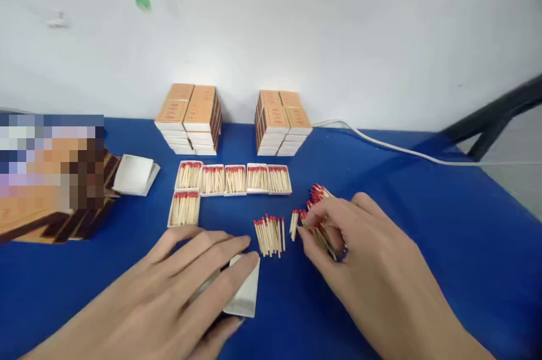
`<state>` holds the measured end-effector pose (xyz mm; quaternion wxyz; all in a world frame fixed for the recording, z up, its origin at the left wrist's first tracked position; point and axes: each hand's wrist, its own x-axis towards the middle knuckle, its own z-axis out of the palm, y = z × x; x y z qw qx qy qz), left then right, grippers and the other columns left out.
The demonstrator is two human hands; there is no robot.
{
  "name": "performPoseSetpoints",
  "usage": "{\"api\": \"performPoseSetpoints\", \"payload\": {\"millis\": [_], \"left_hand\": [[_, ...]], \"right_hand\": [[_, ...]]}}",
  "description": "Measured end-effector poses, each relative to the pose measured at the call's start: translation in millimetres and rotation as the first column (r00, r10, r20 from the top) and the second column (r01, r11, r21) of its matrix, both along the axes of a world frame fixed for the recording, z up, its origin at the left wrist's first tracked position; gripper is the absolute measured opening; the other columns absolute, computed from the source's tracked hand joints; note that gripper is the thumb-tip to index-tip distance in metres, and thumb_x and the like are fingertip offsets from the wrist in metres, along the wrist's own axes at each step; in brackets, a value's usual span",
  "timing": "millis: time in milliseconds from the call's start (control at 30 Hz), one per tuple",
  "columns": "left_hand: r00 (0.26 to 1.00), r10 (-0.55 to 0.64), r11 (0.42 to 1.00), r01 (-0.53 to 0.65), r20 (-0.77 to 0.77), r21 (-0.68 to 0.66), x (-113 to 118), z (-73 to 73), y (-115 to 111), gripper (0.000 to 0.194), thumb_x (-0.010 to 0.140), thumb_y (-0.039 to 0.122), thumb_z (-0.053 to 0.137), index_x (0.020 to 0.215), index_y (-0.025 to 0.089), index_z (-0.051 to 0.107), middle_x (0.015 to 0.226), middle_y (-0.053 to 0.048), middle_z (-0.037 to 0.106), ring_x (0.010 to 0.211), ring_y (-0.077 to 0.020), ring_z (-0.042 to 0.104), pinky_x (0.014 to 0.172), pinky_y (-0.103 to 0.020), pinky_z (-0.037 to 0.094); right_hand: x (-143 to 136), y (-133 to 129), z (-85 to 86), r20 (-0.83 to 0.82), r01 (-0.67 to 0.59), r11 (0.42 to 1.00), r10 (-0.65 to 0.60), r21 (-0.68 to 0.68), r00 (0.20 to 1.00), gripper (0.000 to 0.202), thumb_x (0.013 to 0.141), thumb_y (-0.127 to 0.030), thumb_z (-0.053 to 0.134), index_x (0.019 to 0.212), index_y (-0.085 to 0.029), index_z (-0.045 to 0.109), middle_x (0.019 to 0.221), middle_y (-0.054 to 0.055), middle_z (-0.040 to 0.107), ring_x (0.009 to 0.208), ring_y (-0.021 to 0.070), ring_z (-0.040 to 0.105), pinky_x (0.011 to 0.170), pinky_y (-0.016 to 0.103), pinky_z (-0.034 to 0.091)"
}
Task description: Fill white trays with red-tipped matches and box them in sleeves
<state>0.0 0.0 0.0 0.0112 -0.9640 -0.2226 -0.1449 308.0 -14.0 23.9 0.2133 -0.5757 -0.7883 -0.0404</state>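
Note:
My left hand (186, 292) lies over a white matchbox tray (246, 292), its index finger along the far side and its thumb at the near side. The fingers cover part of the tray. My right hand (368, 258) is closed in a pinch at a heap of red-tipped matches (320, 193); its fingers hide how many it grips. A few matches (293, 224) stand beside the thumb tip. Between my hands lies a loose row of matches (271, 235), heads pointing away from me.
Filled match trays (235, 180) line up behind, with another filled tray (184, 209) at the left. Two stacks of matchboxes (199, 117) (282, 120) stand by the wall. White trays (133, 175) and brown sleeves (95, 219) lie left. A white cable (393, 146) runs right.

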Motion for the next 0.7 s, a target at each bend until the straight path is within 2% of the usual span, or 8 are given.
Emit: {"api": "performPoseSetpoints", "payload": {"millis": [133,333,500,700], "left_hand": [[0.996,0.079,0.997,-0.079,0.051,-0.015,6,2.5,-9,0.047,0.120,0.022,0.059,0.166,0.017,0.069,0.161,-0.010,0.077,0.150,-0.0324,0.059,0.137,-0.052,0.028],[0.993,0.091,0.996,-0.091,0.081,-0.008,6,-1.7,-13,0.048,0.121,0.024,0.060,0.167,0.016,0.069,0.163,-0.012,0.076,0.150,-0.0354,0.061,0.135,-0.056,0.031],[0.994,0.085,0.996,-0.084,0.067,-0.016,4,-4.5,-16,0.050,0.121,0.026,0.061,0.170,0.018,0.067,0.166,-0.011,0.074,0.151,-0.0366,0.062,0.134,-0.058,0.032],[0.994,0.084,0.996,-0.085,0.068,0.012,9,-0.7,-12,0.047,0.121,0.024,0.059,0.166,0.017,0.069,0.162,-0.010,0.077,0.147,-0.0360,0.063,0.131,-0.057,0.034]], "right_hand": [[1,4,-1.7,-0.017,-0.029,1.000,0.029,0.005,0.999,0.023,0.106,-0.012,0.071,0.090,-0.026,0.062,0.080,0.001,0.066,0.076,0.0244,0.058,0.068,0.039,0.047],[1,4,-2.6,-0.038,-0.045,0.999,0.045,0.000,0.998,0.020,0.114,-0.017,0.067,0.096,-0.024,0.070,0.082,0.003,0.069,0.080,0.0267,0.061,0.074,0.042,0.050],[-2,6,-5.3,-0.041,-0.034,0.999,0.034,0.001,0.999,0.020,0.115,-0.020,0.067,0.095,-0.024,0.070,0.082,0.003,0.068,0.082,0.0271,0.061,0.074,0.042,0.050],[-5,9,-11.8,-0.046,0.007,1.000,-0.006,0.014,0.999,0.023,0.114,-0.023,0.071,0.092,-0.024,0.067,0.083,0.004,0.070,0.083,0.0269,0.062,0.071,0.041,0.050]]}}
